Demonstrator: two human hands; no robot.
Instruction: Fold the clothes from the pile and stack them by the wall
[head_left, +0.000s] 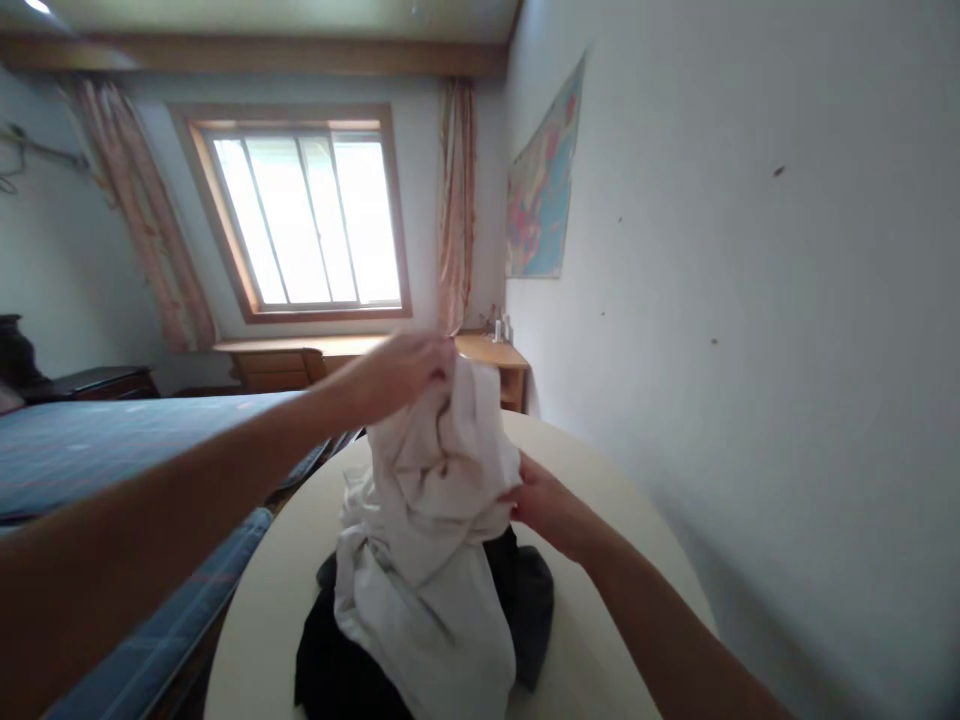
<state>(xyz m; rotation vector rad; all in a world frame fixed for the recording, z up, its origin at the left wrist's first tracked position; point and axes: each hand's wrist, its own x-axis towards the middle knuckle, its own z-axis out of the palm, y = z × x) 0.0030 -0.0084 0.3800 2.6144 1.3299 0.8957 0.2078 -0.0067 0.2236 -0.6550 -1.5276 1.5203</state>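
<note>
A crumpled white garment (450, 470) hangs partly lifted above the round table, its lower folds resting on a dark heap. My left hand (412, 370), slightly blurred, pinches the top of the white cloth and holds it up. On the other side, my right hand (544, 500) grips the garment's right edge lower down, its fingertips partly hidden by the cloth. Beneath lie black clothing (337, 660) and a dark grey piece of cloth (534, 610). The exact kind of the white garment cannot be made out.
The pale round table (255, 600) stands close to the white wall (750, 430) on the right. At the left is a bed with a blue cover (150, 440). A wooden desk (491, 350) runs under the window (307, 220). A map (546, 185) hangs on the wall.
</note>
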